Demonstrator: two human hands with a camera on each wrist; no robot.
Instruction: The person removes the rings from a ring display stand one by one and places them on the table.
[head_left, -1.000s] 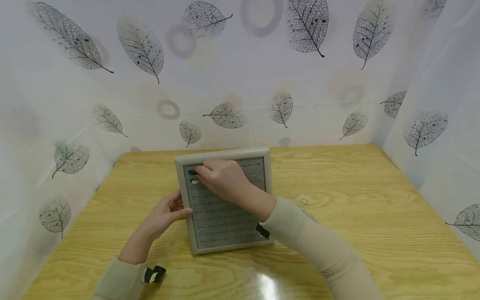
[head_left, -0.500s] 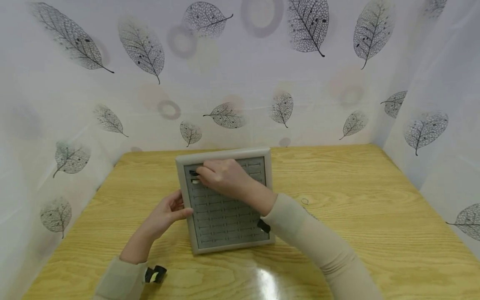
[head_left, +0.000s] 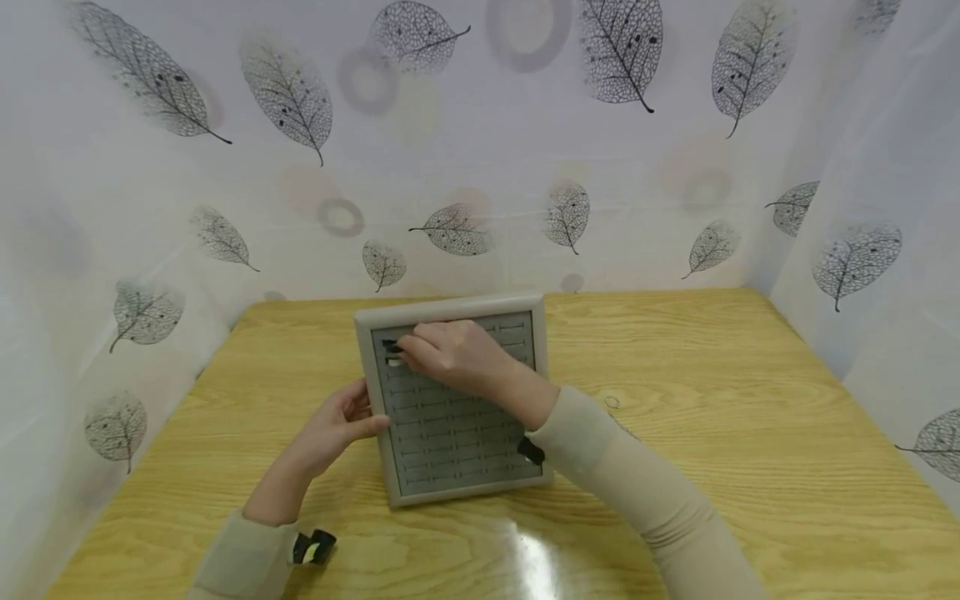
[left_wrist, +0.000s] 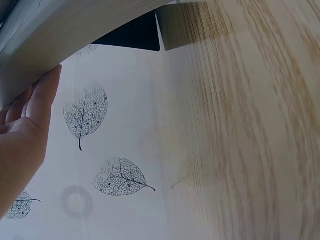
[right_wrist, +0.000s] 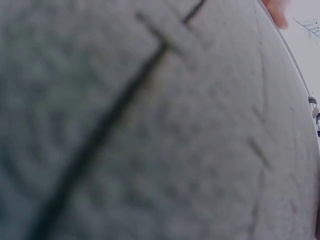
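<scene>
A grey ring tray lies flat on the wooden desk, towards the far edge and a little left of the middle. Its padded face is cut into rows of narrow slits, framed by a pale rim.

The left hand rests against the tray's left rim, thumb on top of the frame and fingers loosely bent beside it; in the left wrist view the fingers touch the underside of the pale rim, so the hand steadies the tray rather than closing round it.

The right hand reaches across the tray to its far left corner, fingers curled with the tips together at a small white ring seated in a slit. Whether the fingertips actually pinch the ring cannot be told. Just beyond it, a dark ring sits in the next slit towards the far edge.

The right wrist view shows only the grey padding and its slits, close and blurred.

A thin ring lies on the bare desk just right of the tray, beside the right sleeve.
</scene>
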